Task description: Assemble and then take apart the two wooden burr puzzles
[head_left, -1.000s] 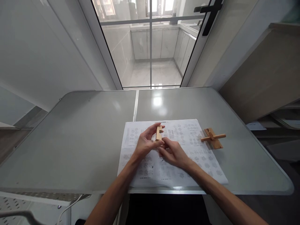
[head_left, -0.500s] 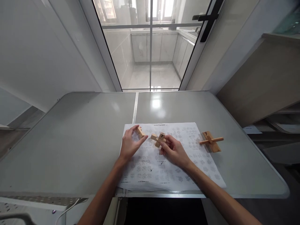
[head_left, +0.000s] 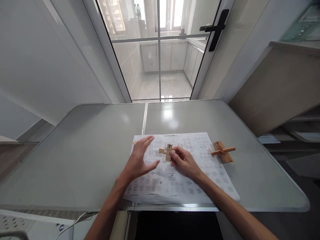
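Grey table [head_left: 75, 160]; paper [head_left: 182, 186]; wooden cross [head_left: 223, 151]

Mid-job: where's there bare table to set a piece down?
Widest: the table left of the printed sheet. Another: between sheet and glass door. Crowded: the sheet's middle, where the right hand holds joined wooden blocks; its upper left, with the open left hand and a small wooden bit partly hidden beside it; and its right edge, by the pegged wooden plate.
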### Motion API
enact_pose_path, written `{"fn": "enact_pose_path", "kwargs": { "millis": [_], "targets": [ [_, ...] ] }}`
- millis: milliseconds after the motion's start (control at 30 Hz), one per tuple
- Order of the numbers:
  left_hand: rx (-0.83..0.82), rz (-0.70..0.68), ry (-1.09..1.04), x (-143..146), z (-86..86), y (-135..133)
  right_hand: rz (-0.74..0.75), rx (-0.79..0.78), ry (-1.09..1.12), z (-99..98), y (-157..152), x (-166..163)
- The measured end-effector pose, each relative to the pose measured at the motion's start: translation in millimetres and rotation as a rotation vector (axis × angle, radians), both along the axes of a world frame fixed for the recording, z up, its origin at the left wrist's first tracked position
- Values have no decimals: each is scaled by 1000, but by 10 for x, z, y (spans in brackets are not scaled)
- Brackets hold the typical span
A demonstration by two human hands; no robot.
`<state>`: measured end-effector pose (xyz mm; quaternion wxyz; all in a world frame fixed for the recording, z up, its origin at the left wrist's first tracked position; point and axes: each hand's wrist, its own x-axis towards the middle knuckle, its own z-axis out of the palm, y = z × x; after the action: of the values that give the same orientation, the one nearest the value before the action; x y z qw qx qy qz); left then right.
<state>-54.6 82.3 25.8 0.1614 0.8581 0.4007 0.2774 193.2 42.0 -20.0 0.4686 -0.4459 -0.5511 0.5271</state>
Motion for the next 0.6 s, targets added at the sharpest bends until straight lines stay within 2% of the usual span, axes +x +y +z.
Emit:
{"fn": "enact_pose_path", "kwargs": {
  "millis": [67,167,400,600],
  "targets": [
    [-99,-142,-16,143,88,-45,24,8,0,10,2,13],
    [-200,-210,-41,326,120,-54,66,23,6,33,4,34],
    [-300,-157,-178,498,87,-94,152,57,-7,103,-7,74],
    [-273,-158,-110,455,136,-177,237,96,-105,92,-53,112]
  ]
}}
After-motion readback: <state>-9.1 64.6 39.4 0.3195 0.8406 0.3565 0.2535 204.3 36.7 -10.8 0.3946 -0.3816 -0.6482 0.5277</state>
